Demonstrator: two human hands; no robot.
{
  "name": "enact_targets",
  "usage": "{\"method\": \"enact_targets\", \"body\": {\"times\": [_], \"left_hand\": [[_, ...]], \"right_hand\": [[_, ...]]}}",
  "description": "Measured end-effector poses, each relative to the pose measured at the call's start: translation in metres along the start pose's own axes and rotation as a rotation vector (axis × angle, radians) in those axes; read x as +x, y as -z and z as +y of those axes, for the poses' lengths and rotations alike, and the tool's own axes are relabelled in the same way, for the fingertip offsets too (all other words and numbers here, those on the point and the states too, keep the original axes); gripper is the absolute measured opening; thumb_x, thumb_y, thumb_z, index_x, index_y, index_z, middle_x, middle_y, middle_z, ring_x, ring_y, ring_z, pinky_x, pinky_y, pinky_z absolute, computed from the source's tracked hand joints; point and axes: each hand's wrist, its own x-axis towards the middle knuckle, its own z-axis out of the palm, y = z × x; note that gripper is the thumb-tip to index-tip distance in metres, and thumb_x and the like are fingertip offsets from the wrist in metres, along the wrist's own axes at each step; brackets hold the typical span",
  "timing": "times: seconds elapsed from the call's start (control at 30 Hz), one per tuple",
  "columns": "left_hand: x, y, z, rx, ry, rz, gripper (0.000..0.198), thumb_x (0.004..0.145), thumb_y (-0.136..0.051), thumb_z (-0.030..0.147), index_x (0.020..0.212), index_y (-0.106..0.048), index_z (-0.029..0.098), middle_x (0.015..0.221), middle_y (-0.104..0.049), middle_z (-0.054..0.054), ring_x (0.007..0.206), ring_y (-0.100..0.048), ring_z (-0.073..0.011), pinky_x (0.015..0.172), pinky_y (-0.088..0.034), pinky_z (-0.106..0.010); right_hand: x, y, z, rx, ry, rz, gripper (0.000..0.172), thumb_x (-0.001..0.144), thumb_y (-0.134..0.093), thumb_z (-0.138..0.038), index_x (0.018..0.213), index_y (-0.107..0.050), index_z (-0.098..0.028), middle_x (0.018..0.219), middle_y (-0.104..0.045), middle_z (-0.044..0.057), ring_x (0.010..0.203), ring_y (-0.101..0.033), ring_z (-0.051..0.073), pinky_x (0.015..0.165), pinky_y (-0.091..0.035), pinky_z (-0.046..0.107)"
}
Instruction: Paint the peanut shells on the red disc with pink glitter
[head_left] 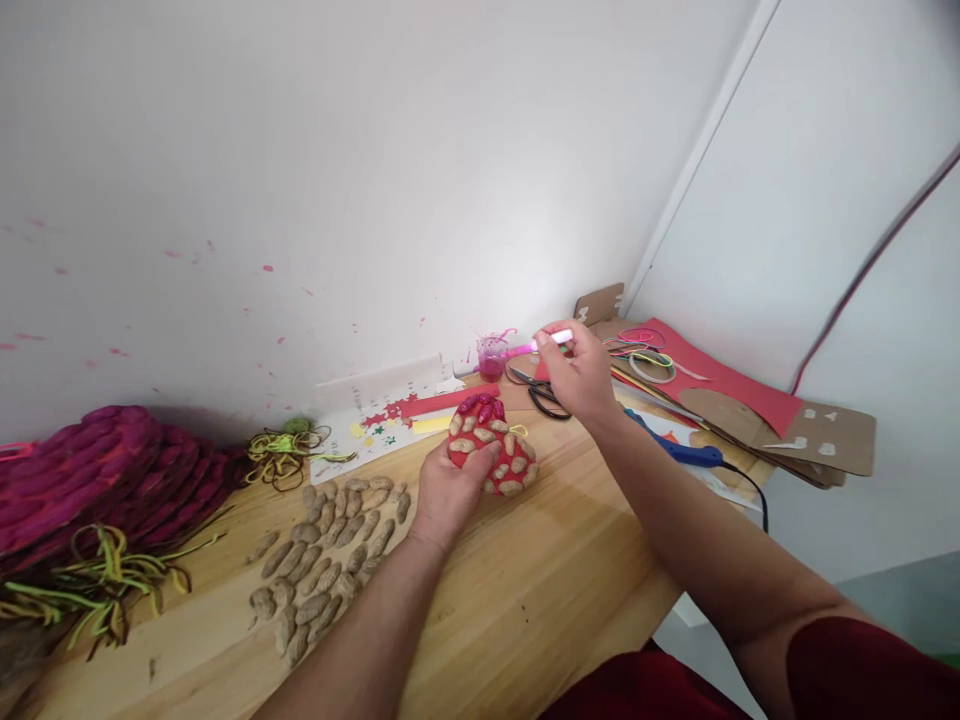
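My left hand (454, 485) grips a red cutout (504, 468) with peanuts stuck over it, the thumb lying across its face. The peanuts at its top are painted dark pink; the lower ones keep their natural tan. In my right hand (577, 375) is a paintbrush (553, 341) with a white handle, pinched between thumb and fingers. Its pink-stained end points left to a small clear cup (492, 358) of magenta paint near the wall. Whether the bristles touch the cup cannot be made out.
Loose peanuts (330, 545) lie left of my forearm. Magenta braided coils (112, 480) and yarn bundles (285, 455) sit farther left. Scissors (551, 400), a blue corded tool (686, 453), red sheets (720, 375) and cardboard pieces (840, 440) lie to the right.
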Motion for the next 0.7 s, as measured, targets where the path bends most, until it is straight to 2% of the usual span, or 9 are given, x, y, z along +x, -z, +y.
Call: {"method": "enact_targets", "body": {"times": [0.1,0.17,0.27,0.37,0.47,0.57,0.7], "left_hand": [[-0.001,-0.001,0.001,0.005,-0.001,0.0,0.046,0.069,-0.089,0.042,0.104,-0.078,0.015,0.103,-0.082,-0.014,0.091,-0.078,-0.0288,0.09,-0.061,-0.044],[0.0,-0.001,0.001,0.001,0.005,-0.009,0.047,0.069,-0.089,0.043,0.104,-0.078,0.014,0.104,-0.082,-0.014,0.092,-0.078,-0.0291,0.09,-0.061,-0.044],[0.001,0.0,-0.001,-0.012,-0.003,-0.01,0.048,0.068,-0.09,0.044,0.104,-0.078,0.014,0.104,-0.082,-0.015,0.092,-0.078,-0.0296,0.09,-0.061,-0.045],[0.001,0.0,-0.004,0.006,-0.015,-0.003,0.048,0.069,-0.09,0.044,0.104,-0.078,0.015,0.103,-0.082,-0.014,0.092,-0.078,-0.0295,0.09,-0.061,-0.045],[0.001,0.0,-0.003,-0.004,-0.005,-0.016,0.048,0.069,-0.089,0.045,0.105,-0.078,0.016,0.105,-0.082,-0.014,0.091,-0.078,-0.0292,0.09,-0.061,-0.045],[-0.001,-0.001,0.0,-0.008,0.001,-0.022,0.048,0.067,-0.09,0.045,0.104,-0.078,0.016,0.105,-0.082,-0.014,0.092,-0.078,-0.0292,0.09,-0.061,-0.044],[-0.002,-0.002,0.003,0.008,0.0,-0.017,0.047,0.066,-0.09,0.045,0.101,-0.079,0.016,0.103,-0.082,-0.014,0.092,-0.078,-0.0288,0.089,-0.061,-0.043]], "right_hand": [[0.032,-0.013,0.01,-0.224,-0.091,-0.059,0.024,0.097,-0.056,-0.04,0.099,-0.07,-0.02,0.085,-0.073,0.003,0.081,-0.065,0.019,0.076,-0.046,0.03],[0.049,-0.026,0.014,-0.437,-0.155,-0.226,0.028,0.1,-0.051,-0.04,0.105,-0.072,-0.021,0.09,-0.075,0.004,0.084,-0.066,0.019,0.077,-0.046,0.031],[0.063,-0.046,0.017,-0.532,-0.179,-0.323,0.025,0.096,-0.059,-0.042,0.096,-0.075,-0.022,0.097,-0.077,0.006,0.096,-0.066,0.024,0.083,-0.046,0.034],[0.065,-0.063,0.019,-0.595,-0.2,-0.386,0.025,0.093,-0.062,-0.044,0.092,-0.077,-0.023,0.105,-0.077,0.009,0.11,-0.062,0.031,0.088,-0.045,0.04],[0.063,-0.072,0.022,-0.643,-0.215,-0.437,0.026,0.09,-0.065,-0.045,0.092,-0.078,-0.023,0.109,-0.076,0.012,0.115,-0.06,0.034,0.09,-0.045,0.043],[0.061,-0.073,0.024,-0.665,-0.221,-0.455,0.024,0.089,-0.066,-0.043,0.092,-0.078,-0.023,0.109,-0.076,0.013,0.115,-0.06,0.034,0.091,-0.045,0.043],[0.063,-0.065,0.019,-0.652,-0.197,-0.418,0.028,0.092,-0.062,-0.045,0.096,-0.078,-0.022,0.109,-0.077,0.013,0.114,-0.059,0.034,0.09,-0.044,0.043]]}}
